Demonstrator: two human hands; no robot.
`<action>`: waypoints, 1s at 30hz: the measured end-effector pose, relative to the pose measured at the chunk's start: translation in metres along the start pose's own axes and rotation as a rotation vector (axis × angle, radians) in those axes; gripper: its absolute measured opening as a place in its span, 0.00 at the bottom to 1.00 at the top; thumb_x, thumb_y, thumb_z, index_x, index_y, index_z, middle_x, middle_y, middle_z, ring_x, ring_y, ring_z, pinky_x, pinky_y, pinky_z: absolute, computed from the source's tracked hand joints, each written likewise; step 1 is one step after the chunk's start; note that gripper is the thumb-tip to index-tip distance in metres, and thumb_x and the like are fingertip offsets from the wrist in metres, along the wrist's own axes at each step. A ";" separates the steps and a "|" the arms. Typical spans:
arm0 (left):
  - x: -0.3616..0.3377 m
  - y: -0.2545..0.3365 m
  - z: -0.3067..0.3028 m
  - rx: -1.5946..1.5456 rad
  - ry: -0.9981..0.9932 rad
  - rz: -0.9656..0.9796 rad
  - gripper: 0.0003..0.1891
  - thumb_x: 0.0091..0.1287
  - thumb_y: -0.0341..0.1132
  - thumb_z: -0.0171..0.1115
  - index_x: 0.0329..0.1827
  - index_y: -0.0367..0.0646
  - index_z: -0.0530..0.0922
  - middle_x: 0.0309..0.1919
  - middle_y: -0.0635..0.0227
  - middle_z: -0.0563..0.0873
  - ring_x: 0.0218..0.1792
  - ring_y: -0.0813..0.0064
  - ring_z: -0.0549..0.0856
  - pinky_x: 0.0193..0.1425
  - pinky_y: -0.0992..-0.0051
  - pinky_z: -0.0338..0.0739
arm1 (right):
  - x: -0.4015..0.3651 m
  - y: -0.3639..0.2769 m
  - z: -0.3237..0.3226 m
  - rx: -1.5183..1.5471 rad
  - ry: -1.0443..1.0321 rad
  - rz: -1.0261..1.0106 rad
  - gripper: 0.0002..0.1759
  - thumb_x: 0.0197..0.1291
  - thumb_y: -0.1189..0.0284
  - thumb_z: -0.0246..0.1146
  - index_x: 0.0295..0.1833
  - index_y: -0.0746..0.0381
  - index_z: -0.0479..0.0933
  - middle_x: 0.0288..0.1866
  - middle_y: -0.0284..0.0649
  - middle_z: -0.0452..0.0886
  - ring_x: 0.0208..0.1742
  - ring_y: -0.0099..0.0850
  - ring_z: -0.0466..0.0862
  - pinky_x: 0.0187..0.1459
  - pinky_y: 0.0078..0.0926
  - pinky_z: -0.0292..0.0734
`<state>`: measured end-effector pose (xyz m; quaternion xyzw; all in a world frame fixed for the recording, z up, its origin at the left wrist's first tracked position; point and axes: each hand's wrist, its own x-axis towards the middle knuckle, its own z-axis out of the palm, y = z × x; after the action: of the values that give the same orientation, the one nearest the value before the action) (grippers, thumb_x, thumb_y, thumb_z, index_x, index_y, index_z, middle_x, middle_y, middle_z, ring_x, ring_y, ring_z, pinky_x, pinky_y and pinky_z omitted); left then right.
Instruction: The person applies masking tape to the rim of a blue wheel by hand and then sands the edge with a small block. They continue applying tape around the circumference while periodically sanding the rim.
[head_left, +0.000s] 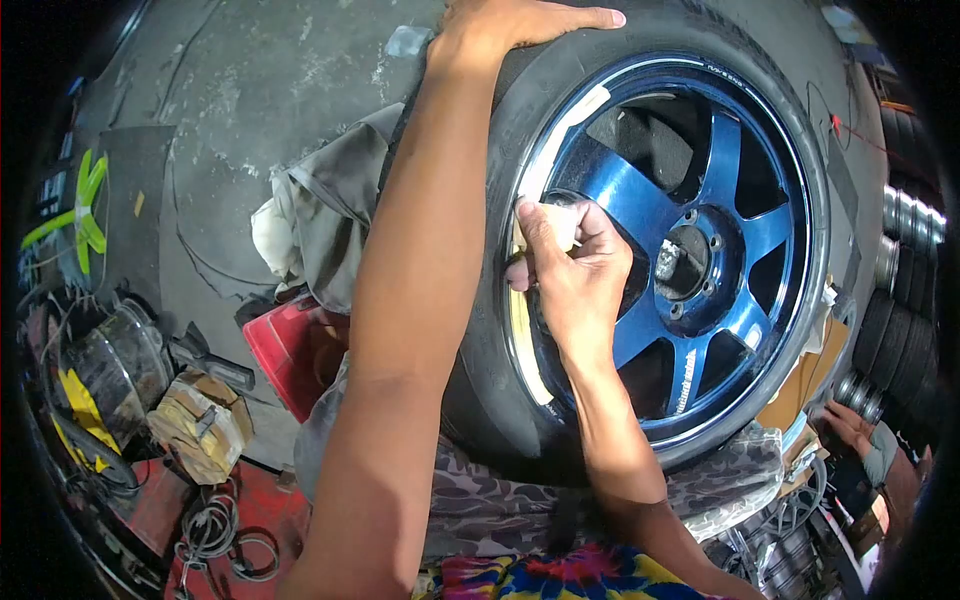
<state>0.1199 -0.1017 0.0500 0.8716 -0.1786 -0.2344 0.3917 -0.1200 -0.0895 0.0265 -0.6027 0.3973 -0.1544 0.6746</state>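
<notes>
A black tire [480, 385] with a blue spoked wheel [640, 185] stands before me, leaning near my lap. Strips of pale tape [524, 345] lie along the left part of the rim. My left hand [520, 22] rests on the top of the tire, its thumb stretched out and its other fingers partly out of view. At the left rim, my right hand [582, 255] pinches a small whitish piece [562, 222] against the taped edge. The fingertips partly hide that piece.
Grey cloth [340, 190] and a red box [300, 350] are left of the tire. Farther left are a taped cardboard box [203, 425], coiled cable [215, 535] and a green star-shaped object [88, 212]. Stacked tires [900, 320] and another person's arm [850, 430] are at right.
</notes>
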 end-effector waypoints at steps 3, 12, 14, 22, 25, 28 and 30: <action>0.000 -0.002 0.005 0.007 0.050 -0.008 0.66 0.44 0.78 0.78 0.67 0.17 0.80 0.67 0.29 0.83 0.71 0.42 0.84 0.76 0.58 0.77 | 0.012 -0.013 0.003 -0.164 0.036 -0.066 0.14 0.72 0.75 0.73 0.34 0.67 0.78 0.27 0.38 0.86 0.19 0.21 0.83 0.20 0.22 0.75; 0.002 0.000 0.004 0.023 0.018 -0.056 0.66 0.45 0.78 0.77 0.67 0.17 0.79 0.69 0.28 0.81 0.73 0.41 0.82 0.79 0.57 0.75 | 0.015 -0.015 -0.003 -0.137 -0.024 -0.032 0.13 0.71 0.73 0.74 0.36 0.68 0.80 0.28 0.39 0.87 0.21 0.20 0.83 0.23 0.20 0.76; 0.002 0.000 0.004 0.040 0.037 -0.065 0.66 0.45 0.78 0.77 0.67 0.17 0.80 0.69 0.28 0.81 0.73 0.40 0.82 0.79 0.57 0.75 | 0.032 -0.019 0.002 -0.055 -0.004 -0.079 0.13 0.71 0.73 0.75 0.36 0.67 0.80 0.27 0.38 0.87 0.21 0.20 0.84 0.23 0.20 0.75; 0.006 -0.002 0.006 0.106 0.037 -0.025 0.65 0.46 0.81 0.75 0.67 0.20 0.81 0.69 0.28 0.80 0.75 0.41 0.80 0.80 0.56 0.74 | 0.001 -0.007 -0.002 -0.096 -0.053 -0.044 0.12 0.69 0.74 0.76 0.37 0.68 0.81 0.27 0.36 0.86 0.22 0.19 0.83 0.23 0.20 0.76; 0.004 -0.003 0.006 0.076 0.018 -0.032 0.66 0.46 0.81 0.75 0.68 0.20 0.80 0.70 0.28 0.80 0.75 0.41 0.79 0.81 0.56 0.73 | 0.026 -0.016 0.006 -0.045 -0.009 -0.085 0.12 0.69 0.75 0.75 0.35 0.67 0.79 0.27 0.36 0.86 0.21 0.19 0.83 0.23 0.20 0.75; 0.008 -0.003 0.010 0.089 0.046 -0.026 0.67 0.46 0.81 0.75 0.70 0.20 0.78 0.71 0.28 0.79 0.76 0.41 0.78 0.82 0.57 0.72 | 0.013 -0.012 0.005 -0.137 0.001 -0.064 0.13 0.68 0.73 0.76 0.36 0.67 0.79 0.28 0.36 0.86 0.21 0.19 0.83 0.23 0.20 0.75; 0.010 -0.005 0.011 0.114 0.043 -0.026 0.68 0.46 0.81 0.75 0.72 0.20 0.77 0.73 0.29 0.77 0.78 0.40 0.76 0.83 0.56 0.70 | 0.001 -0.008 0.005 -0.138 0.001 -0.051 0.13 0.67 0.73 0.76 0.36 0.66 0.79 0.27 0.35 0.86 0.22 0.19 0.83 0.24 0.20 0.76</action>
<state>0.1228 -0.1102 0.0377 0.8995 -0.1720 -0.2102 0.3422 -0.1136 -0.0883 0.0336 -0.6576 0.3918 -0.1442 0.6271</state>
